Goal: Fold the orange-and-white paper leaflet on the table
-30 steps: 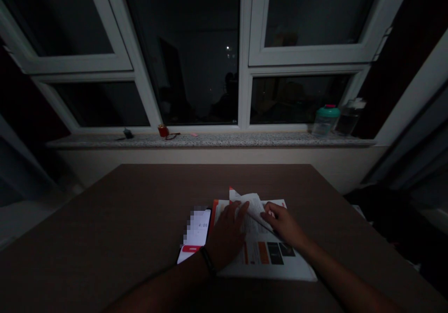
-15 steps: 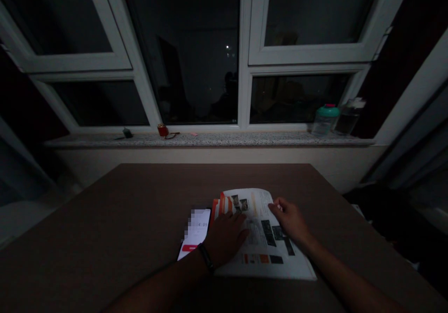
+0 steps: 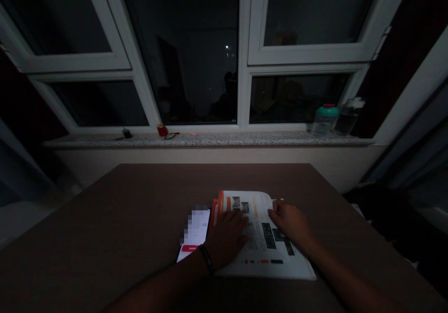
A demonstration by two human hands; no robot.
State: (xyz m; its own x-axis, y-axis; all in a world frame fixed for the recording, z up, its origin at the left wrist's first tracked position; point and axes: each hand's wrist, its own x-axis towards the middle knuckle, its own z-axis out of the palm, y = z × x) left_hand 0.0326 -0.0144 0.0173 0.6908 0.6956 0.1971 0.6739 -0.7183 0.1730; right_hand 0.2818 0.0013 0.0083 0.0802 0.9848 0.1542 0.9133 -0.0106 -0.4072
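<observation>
Head view: The open booklet (image 3: pixel 259 268) lies on the tabletop (image 3: pixel 157 187), nearer the right edge than the left. Its printed page (image 3: pixel 257 205) carries text, dark photographs and orange blocks (the lettering is too small to read). The left hand (image 3: pixel 227 238) rests palm down on the page, fingers extended; its grip is apart. A dark wristband (image 3: pixel 206 259) encircles the wrist. The right hand (image 3: pixel 289 219) is at the page's upper right edge; its grip is clamped on that edge.

The phone (image 3: pixel 196 229) lies just beside the booklet's left side, screen lit. The digits "05" are legible; pixelation covers the screen's upper left, and the marking on its red bar is unreadable.

Beyond the tabletop's far edge, the windowsill (image 3: pixel 224 139) supports a teal-lidded bottle (image 3: pixel 325 121), a clear bottle (image 3: pixel 346 119) and a small red container (image 3: pixel 161 130).
</observation>
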